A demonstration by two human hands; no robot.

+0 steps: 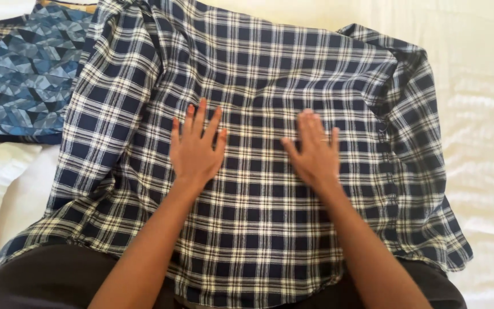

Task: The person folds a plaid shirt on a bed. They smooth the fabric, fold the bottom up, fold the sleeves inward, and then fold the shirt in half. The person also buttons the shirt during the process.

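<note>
A navy and white plaid shirt (258,68) lies spread flat on a white bed sheet (481,114), back side up, with one sleeve folded along its left side. My left hand (196,147) rests palm down on the shirt's middle, fingers spread and holding nothing. My right hand (314,150) lies flat on the cloth a little to the right, fingers together, a ring on one finger. Both forearms reach in from the bottom of the view.
A blue garment with a geometric triangle print (21,80) lies folded at the upper left, partly under the plaid shirt's edge. Dark cloth (52,280) shows at the bottom edge. White sheet extends to the right and lower left.
</note>
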